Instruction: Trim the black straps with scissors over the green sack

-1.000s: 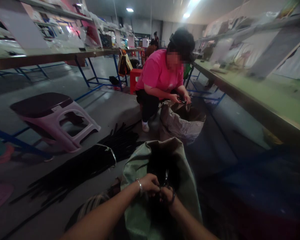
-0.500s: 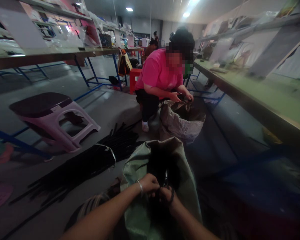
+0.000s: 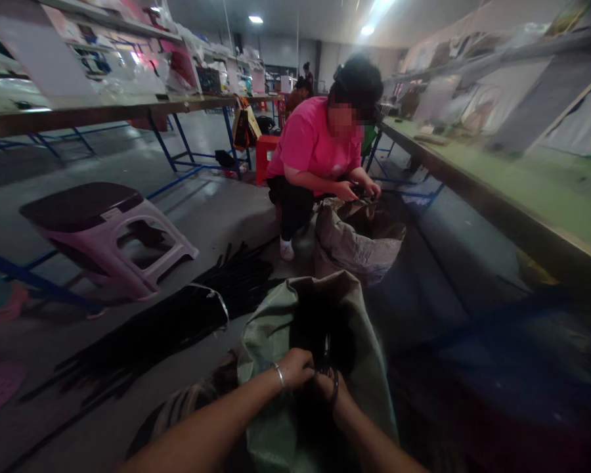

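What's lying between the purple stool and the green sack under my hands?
In the head view, a bundle of long black strips, bound with a pale tie, lies between the purple stool and green sack.

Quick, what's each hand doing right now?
Left hand: closed; anything held is too dark to tell.
Right hand: closed on dark-handled, shiny metal scissors.

Floor [image 3: 221,213]: grey where we see it bare.
Nearest us: a green sack [image 3: 270,332], its mouth open.
To our left: a bundle of long black strips [image 3: 162,322], a pale tie [image 3: 222,306] across it.
Beyond the bundle: a stool [image 3: 93,238] with a dark seat.
Ahead of us: a second sack [image 3: 354,248], also open.
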### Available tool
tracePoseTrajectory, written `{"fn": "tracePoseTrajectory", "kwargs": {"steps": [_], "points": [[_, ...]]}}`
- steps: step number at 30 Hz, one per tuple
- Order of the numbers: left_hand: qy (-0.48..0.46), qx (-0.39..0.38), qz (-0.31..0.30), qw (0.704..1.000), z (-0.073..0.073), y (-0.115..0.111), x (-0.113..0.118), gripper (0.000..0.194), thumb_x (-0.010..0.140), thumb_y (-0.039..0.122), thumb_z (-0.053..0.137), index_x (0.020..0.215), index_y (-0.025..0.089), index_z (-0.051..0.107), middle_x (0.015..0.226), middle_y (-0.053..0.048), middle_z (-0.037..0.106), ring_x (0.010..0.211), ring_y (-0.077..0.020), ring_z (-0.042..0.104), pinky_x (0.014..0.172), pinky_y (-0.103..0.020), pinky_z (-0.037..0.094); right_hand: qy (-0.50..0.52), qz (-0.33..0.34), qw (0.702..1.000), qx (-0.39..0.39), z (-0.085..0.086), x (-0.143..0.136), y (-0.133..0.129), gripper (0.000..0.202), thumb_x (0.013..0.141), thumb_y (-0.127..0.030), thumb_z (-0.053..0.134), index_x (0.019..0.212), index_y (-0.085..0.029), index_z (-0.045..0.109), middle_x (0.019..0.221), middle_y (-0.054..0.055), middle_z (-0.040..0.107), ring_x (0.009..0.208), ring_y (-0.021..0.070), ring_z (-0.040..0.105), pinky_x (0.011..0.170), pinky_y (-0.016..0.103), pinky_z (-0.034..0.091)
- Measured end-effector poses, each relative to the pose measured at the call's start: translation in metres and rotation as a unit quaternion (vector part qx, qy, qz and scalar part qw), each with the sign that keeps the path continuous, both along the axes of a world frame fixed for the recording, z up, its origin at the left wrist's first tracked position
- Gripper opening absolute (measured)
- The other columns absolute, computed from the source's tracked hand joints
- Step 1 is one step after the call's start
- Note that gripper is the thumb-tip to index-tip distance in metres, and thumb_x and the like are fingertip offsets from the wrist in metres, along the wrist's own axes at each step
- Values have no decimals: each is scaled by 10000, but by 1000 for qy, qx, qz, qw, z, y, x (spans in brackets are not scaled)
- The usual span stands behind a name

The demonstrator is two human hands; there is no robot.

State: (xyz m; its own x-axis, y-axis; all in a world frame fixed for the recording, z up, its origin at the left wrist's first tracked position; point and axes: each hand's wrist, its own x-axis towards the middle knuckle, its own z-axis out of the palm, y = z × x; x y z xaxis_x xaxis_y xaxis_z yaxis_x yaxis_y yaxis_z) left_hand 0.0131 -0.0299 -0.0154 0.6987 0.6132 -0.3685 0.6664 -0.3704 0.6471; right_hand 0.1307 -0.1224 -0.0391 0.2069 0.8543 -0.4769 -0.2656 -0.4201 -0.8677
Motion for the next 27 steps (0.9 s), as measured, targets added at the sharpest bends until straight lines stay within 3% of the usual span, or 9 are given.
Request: {"fn": "tracePoseTrajectory", "kwargs": {"steps": [6, 12, 18, 27], "points": [[-58, 17, -60, 996, -2, -2, -2, 356, 757, 168, 483, 1055, 212, 672, 1029, -32, 699, 956, -178, 627, 845, -266, 458, -16, -6, 1000, -10, -3, 2, 1, 319, 562, -398, 671, 716, -120, 640, 617, 39, 601, 556, 151, 520, 486, 243, 419], [-16, 43, -55, 997, -3, -7, -2, 284, 732, 162, 484, 938, 192, 678, 898, -44, 706, 835, -179, 637, 740, -256, 472, -65, 5, 998, -21, -24, 2, 1, 306, 588, -373, 622, 752, -116, 645, 642, 50, 613, 579, 166, 540, 505, 252, 433], [3, 33, -17, 999, -8, -7, -1, 257, 677, 189, 536, 904, 174, 655, 840, -40, 688, 752, -168, 612, 631, -233, 428, -136, 3, 991, -18, -32, 4, 4, 270, 572, -383, 612, 691, -141, 601, 700, 81, 642, 688, 212, 585, 616, 291, 480], [-22, 17, 107, 994, -12, 12, 0, 199, 656, 188, 553, 819, 162, 664, 724, -11, 641, 696, -144, 575, 616, -229, 409, -130, 25, 991, -9, -21, 2, 2, 217, 665, -366, 559, 728, -159, 565, 652, 45, 606, 586, 156, 527, 512, 244, 418]]}}
